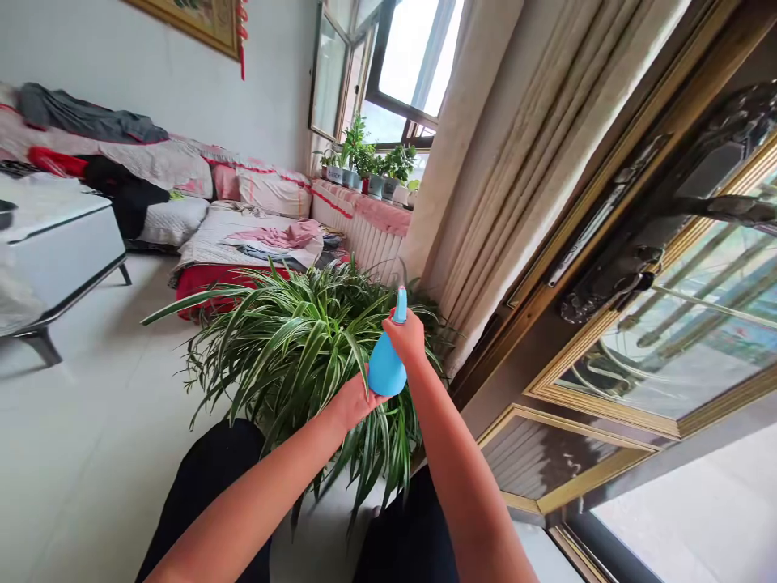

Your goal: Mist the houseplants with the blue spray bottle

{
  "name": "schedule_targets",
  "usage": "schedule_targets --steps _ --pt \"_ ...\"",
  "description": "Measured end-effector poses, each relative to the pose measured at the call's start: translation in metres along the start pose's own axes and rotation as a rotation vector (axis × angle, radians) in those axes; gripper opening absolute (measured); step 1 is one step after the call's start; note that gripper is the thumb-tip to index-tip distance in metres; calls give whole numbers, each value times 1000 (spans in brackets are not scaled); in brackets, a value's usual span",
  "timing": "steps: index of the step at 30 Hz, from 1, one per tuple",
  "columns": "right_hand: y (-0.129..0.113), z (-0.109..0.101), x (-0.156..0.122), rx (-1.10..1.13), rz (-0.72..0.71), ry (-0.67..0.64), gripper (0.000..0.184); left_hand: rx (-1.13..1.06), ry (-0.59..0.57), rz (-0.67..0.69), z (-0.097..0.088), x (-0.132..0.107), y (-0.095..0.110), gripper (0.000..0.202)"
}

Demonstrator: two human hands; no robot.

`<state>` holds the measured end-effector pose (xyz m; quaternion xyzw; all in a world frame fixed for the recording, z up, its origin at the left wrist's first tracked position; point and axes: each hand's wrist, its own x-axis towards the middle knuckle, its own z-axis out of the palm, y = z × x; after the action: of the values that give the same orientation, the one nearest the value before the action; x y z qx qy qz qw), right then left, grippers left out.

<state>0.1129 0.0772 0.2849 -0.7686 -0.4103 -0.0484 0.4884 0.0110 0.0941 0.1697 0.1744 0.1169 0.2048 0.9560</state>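
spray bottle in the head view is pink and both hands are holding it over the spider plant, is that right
Not quite: the head view shows the spray bottle is blue, not pink. The rest stands: the left hand and right hand are both holding it over the spider plant.

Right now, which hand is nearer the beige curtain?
Right. The right hand, on the blue spray bottle, is closer to the curtain; the left hand, under the bottle, is farther.
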Motion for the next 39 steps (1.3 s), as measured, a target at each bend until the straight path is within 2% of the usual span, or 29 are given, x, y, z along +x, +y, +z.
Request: schedule_targets --steps 8,11,16,22,26,30,34,36,39 --pt "-23 22 -3 -61 -69 -42 18 -35 31 49 -14 -1 19 44" --pt "-30 31 -9 -81 -93 -57 15 -56 51 72 -22 -7 28 43" --pt "-53 50 -14 -106 -199 -104 19 -63 18 103 -33 -23 48 45" --pt "-88 73 -27 -129 -293 -171 18 -68 0 204 -40 -48 73 36" --pt "-103 86 -42 -136 -353 -241 26 -89 18 185 -54 -69 73 39" --pt "-112 111 -53 -128 -306 -302 14 -122 121 268 -74 -85 76 44" --pt "-124 132 -61 -108 -273 -299 16 -104 223 289 -83 -101 90 43" --pt "-128 134 -68 -91 -297 -299 19 -72 225 283 -83 -113 93 39" --pt "-129 127 -88 -54 -332 -310 16 -22 269 297 -85 -140 87 28"
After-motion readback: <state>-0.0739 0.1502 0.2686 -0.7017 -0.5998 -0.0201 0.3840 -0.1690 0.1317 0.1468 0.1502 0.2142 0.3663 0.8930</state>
